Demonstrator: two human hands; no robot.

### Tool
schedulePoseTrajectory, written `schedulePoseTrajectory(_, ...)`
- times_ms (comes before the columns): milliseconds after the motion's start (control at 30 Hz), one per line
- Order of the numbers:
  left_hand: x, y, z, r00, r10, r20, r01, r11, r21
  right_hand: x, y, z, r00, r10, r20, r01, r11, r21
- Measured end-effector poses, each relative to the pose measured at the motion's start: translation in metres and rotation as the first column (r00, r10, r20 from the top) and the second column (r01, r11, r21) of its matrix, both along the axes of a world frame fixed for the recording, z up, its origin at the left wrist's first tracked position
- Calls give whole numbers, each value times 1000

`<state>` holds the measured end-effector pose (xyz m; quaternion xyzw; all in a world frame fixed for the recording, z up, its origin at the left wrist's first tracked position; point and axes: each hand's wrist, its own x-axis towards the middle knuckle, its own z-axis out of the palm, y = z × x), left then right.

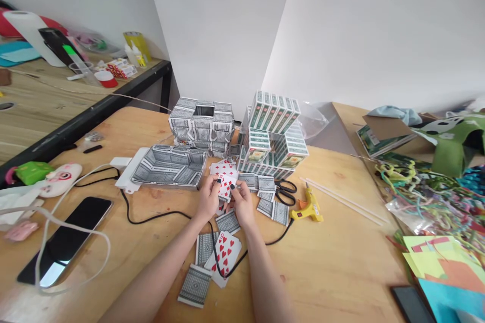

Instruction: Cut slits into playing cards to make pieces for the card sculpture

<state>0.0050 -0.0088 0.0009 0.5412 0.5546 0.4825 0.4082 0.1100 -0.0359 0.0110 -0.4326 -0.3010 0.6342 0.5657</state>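
Between my two hands is a playing card, face up with red diamonds. My left hand pinches its left edge, and my right hand grips its right edge. More diamond cards lie just beyond my fingers. Below my wrists, a loose pile holds a nine of hearts and folded cards with grey patterned backs. Behind my left hand sits an open tray covered in card backs. Past it stands a boxy structure of cards with a square hole on top.
Stacked card boxes stand at the back. Right of my hands lie black scissors, a yellow glue gun and clear sticks. The gun's black cable crosses under my forearms. A phone and white cable lie left.
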Motion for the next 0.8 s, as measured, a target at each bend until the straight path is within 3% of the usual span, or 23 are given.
schedulePoseTrajectory(800, -1, 2, 1, 991, -66, 116, 69, 997, -21, 2, 0, 2, 990, -19, 143, 15, 999, 33)
